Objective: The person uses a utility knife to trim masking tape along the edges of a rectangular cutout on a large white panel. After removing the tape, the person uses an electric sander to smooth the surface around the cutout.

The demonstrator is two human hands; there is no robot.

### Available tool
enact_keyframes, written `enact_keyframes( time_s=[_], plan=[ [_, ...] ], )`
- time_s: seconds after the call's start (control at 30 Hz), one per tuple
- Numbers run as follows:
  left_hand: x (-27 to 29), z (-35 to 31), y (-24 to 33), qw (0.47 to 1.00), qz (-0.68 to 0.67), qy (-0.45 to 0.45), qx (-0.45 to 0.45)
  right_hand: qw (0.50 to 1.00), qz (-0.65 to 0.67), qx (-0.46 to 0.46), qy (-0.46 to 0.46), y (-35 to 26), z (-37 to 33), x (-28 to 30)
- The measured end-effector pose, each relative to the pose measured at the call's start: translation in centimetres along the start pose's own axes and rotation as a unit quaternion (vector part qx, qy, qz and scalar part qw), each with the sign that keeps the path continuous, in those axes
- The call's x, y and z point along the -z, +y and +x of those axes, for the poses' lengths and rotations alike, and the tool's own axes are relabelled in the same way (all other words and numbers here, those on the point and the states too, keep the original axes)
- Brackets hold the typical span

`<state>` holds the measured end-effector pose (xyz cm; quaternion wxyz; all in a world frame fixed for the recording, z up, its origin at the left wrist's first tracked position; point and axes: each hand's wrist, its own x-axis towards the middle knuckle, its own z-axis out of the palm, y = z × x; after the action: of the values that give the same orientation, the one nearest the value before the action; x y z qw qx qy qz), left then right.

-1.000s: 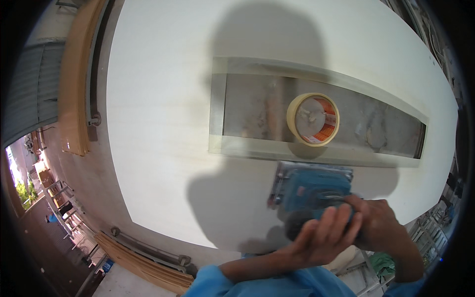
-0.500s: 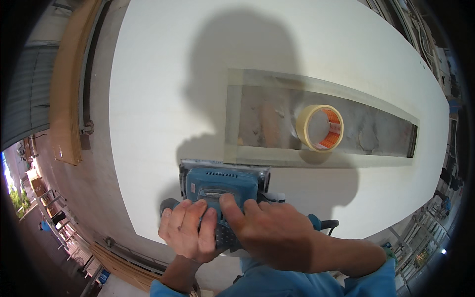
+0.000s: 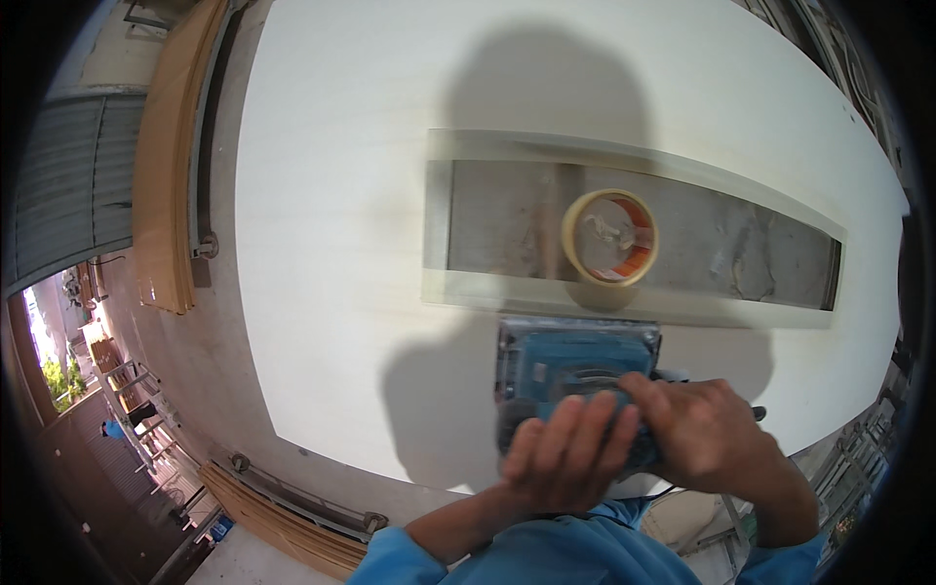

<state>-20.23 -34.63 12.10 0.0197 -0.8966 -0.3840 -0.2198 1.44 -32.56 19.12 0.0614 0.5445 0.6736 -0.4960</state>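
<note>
Both my hands are wrapped round a blue electric sander (image 3: 585, 356) with a flat rectangular pad, which rests on a large white panel (image 3: 331, 244). My left hand (image 3: 570, 453) is closed over its near left part, fingers pointing away. From the right, my right hand (image 3: 707, 434) grips the body, hiding much of the handle. Just beyond the sander runs a long tapering window-like inset (image 3: 497, 214) with a pale greenish border (image 3: 624, 307). A roll of cream tape (image 3: 575, 258) with an orange inner core lies within that inset, close to its near border.
Stacked brown cardboard (image 3: 161, 185) stands along the left, beside a grey corrugated shutter (image 3: 73, 185). More cardboard (image 3: 283, 526) lies at the lower left near a wheeled metal frame (image 3: 302, 497). A ladder (image 3: 141, 414) is farther left. Metal racks (image 3: 848, 478) line the right.
The sander has moved right along the inset's near border with both hands on it. My view has shifted too, and the tape roll appears slightly farther left in the picture.
</note>
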Motion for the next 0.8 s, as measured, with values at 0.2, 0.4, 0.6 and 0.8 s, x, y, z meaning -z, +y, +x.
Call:
enact_keyframes(
  time_s=[0.2, 0.4, 0.6, 0.8],
  plan=[
    [-4.0, 3.1, 13.8, 0.997, -0.066, 0.033, -0.02, 0.996, -0.05, -0.066, 0.036, 10.0, -11.0, -1.6],
    [-5.8, 5.3, 21.1, 0.994, -0.099, 0.042, 0.007, 0.992, -0.051, -0.071, 0.093, 15.1, -16.1, -3.0],
    [-3.7, 3.6, 14.6, 0.997, -0.078, 0.001, 0.007, 0.992, -0.049, 0.033, 0.11, 11.5, -10.6, -2.2],
    [-0.6, -0.2, 1.0, 0.998, -0.039, -0.038, 0.006, 0.993, -0.01, 0.087, 0.08, 2.2, -0.4, -1.2]
  ],
)
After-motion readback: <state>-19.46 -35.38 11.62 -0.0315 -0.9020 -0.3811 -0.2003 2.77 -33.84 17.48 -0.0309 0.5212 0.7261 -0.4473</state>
